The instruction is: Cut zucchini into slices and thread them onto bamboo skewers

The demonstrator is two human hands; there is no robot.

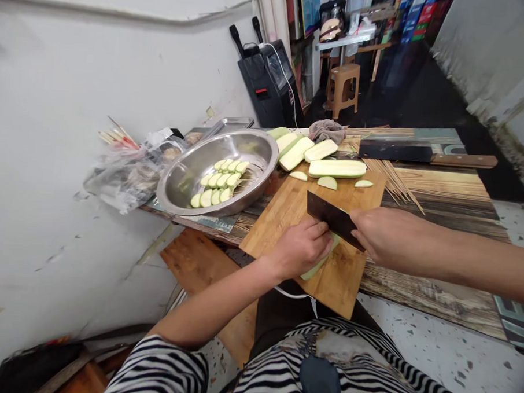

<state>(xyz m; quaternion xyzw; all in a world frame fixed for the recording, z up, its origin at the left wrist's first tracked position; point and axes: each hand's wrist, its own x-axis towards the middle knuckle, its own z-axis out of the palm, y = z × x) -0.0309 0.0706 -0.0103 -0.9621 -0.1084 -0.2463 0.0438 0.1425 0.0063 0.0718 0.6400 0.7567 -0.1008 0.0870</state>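
On the wooden cutting board [282, 215], my left hand [305, 245] presses down on a pale green zucchini half [317, 270], its fingers curled over it. My right hand [379, 236] is closed around a dark-bladed cleaver [333, 214], whose blade stands against the zucchini beside my left fingertips. The cleaver's handle is hidden in my fist. A few cut slices [327, 182] lie at the board's far side. Behind them are several zucchini halves [337, 168], cut faces up. To the left, a steel basin [169, 186] holds rows of skewered zucchini slices [221, 182].
A second cleaver [394, 152] with a wooden handle lies at the table's back right. Loose bamboo skewers [399, 182] sit beside the board. A grey cloth [327, 131] is at the back edge. Plastic bags [136, 176] crowd the left end by the wall.
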